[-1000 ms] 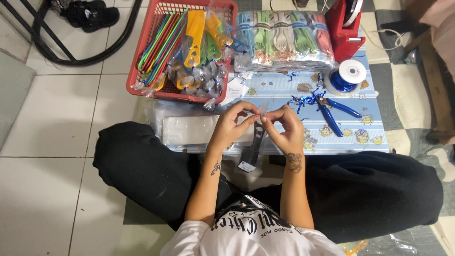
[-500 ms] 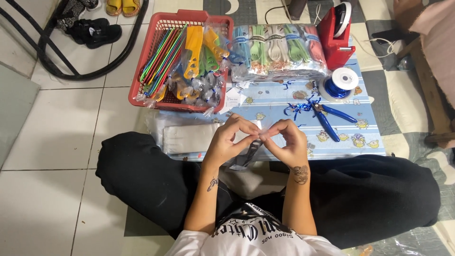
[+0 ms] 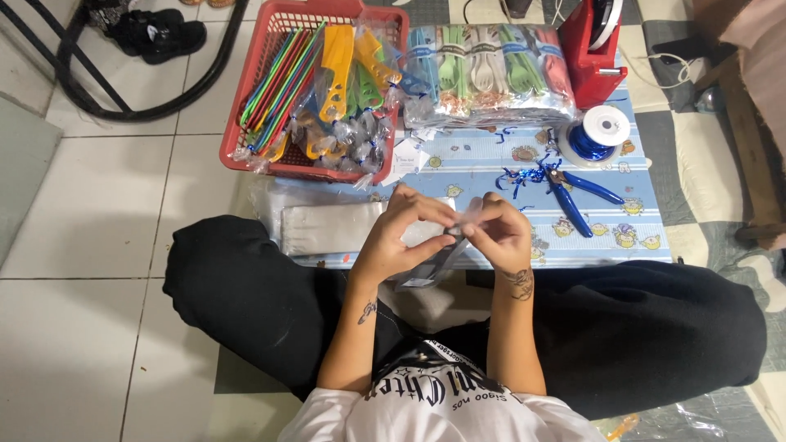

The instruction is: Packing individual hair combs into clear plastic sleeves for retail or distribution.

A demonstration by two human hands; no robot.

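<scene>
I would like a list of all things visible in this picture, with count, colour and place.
bagged dark tool: one, black in clear bag, between both hands
basket: one, red, table's far left, full of coloured packs
cutlery packs: one bundle, pastel, far centre
tape dispenser: one, red, far right
ribbon spool: one, blue, right
pliers: one, blue handles, right
clear bags: a stack, left of hands
shoes: black, floor, far left
left hand: pinching bag
right hand: pinching bag

Red basket [image 3: 237,139] (blue pliers [image 3: 573,196])
</scene>
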